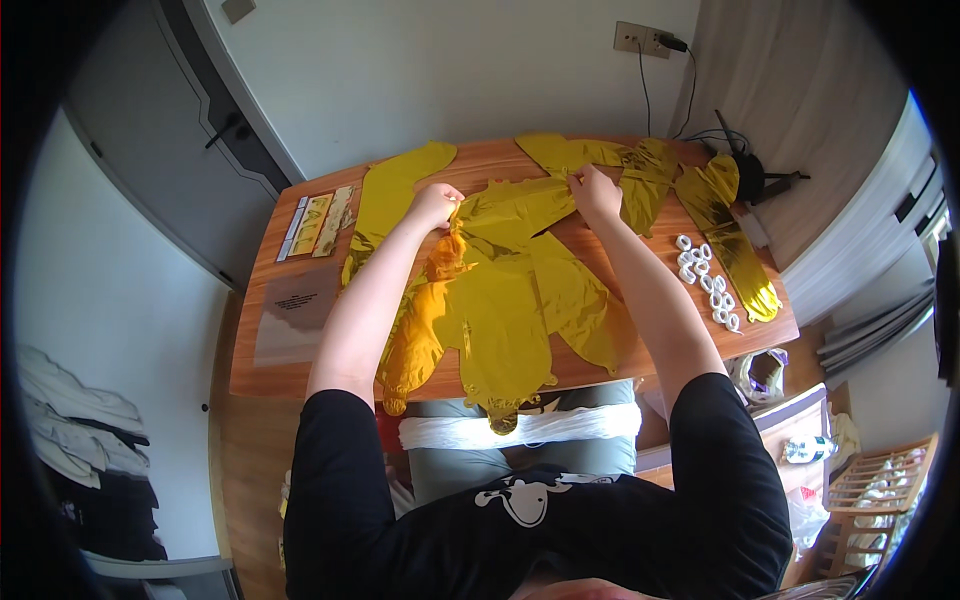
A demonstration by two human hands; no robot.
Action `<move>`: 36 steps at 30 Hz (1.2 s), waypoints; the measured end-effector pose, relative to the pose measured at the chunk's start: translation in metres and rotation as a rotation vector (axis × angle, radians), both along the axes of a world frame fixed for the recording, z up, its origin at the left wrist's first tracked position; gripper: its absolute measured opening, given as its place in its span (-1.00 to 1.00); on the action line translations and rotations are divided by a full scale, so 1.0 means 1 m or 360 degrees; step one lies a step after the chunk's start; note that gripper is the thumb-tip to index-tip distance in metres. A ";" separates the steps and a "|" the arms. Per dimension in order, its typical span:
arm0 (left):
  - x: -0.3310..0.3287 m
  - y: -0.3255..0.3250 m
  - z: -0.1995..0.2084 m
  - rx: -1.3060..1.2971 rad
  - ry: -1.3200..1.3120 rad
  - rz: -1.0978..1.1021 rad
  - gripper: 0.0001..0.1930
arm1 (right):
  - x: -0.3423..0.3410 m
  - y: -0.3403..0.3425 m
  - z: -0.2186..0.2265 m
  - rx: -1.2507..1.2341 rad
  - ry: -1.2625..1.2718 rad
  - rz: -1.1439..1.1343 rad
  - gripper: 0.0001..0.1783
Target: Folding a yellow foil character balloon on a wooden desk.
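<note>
A flat, uninflated gold foil balloon (500, 290) with several lobes lies over the middle of the wooden table, its lower tips hanging past the near edge. My left hand (436, 206) is closed, pinching the foil at the far left of this piece. Below it a crumpled, orange-glinting fold of foil runs down toward the near edge. My right hand (596, 194) is closed on the foil's far right edge. Between my hands the upper strip is stretched out. Another flat gold foil piece (392, 195) lies beyond my left hand, and further gold foil (717, 205) spreads to the right.
Several small white rolls (706, 275) lie at the table's right. Printed card strips (315, 225) and a clear plastic sleeve (295, 312) are at the left. A black object with cables (755, 175) stands at the far right corner. White cloth (520, 427) lies across my lap.
</note>
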State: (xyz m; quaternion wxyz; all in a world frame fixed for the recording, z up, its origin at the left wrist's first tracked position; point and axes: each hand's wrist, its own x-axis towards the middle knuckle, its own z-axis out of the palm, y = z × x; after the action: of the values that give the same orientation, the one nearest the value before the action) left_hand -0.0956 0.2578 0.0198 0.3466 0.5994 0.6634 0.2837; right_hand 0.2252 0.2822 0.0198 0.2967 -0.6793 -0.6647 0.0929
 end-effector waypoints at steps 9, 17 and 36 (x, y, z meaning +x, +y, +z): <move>-0.002 0.003 -0.014 0.0223 0.0295 -0.0073 -0.83 | 0.004 0.004 -0.005 -0.0038 -0.0217 0.0026 -0.63; -0.001 -0.004 -0.012 0.0284 0.0287 -0.0079 -0.83 | 0.004 0.006 -0.014 0.0067 -0.0346 0.0021 -0.62; -0.039 -0.149 0.023 0.0448 0.0614 -0.0622 -0.59 | 0.040 -0.134 0.006 0.0220 -0.0310 0.1234 -0.61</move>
State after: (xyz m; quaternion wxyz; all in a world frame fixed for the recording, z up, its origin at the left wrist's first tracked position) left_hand -0.1349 0.1091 0.0425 0.1757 0.8007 0.5432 0.1817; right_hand 0.2651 0.1480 0.0257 0.2204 -0.3622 -0.9013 0.0883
